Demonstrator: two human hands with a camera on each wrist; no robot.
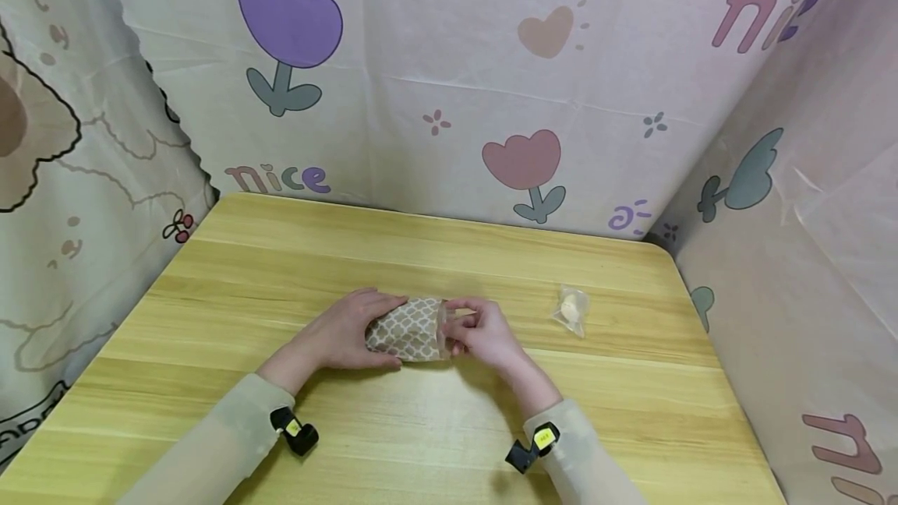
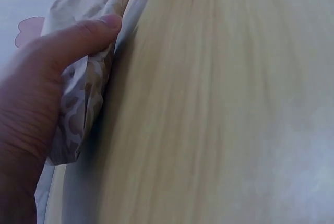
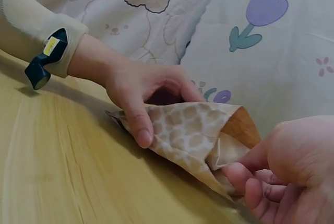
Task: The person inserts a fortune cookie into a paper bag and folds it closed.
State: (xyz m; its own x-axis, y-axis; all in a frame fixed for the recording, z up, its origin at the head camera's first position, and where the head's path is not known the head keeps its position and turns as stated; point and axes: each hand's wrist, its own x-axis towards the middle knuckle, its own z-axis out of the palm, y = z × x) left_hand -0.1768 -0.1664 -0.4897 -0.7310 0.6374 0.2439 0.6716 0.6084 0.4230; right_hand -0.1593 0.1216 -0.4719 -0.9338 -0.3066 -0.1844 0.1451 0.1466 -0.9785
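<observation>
A brown paper bag [image 1: 412, 330] with a white scale-like pattern lies on its side on the table. My left hand [image 1: 345, 331] grips it round the closed end, thumb on the near side and fingers on the far side; the left wrist view shows the thumb [image 2: 83, 38] along the paper. The bag's mouth gapes towards my right hand [image 1: 487, 333]. At that mouth my right thumb and forefinger pinch the edge of a clear plastic packet [image 3: 228, 152], partly inside the bag. What the packet contains is hidden.
A small clear plastic bag [image 1: 571, 309] with a cream-coloured thing inside lies right of my right hand. The wooden table [image 1: 421, 443] is bordered at the back and sides by printed cloth [image 1: 421, 61].
</observation>
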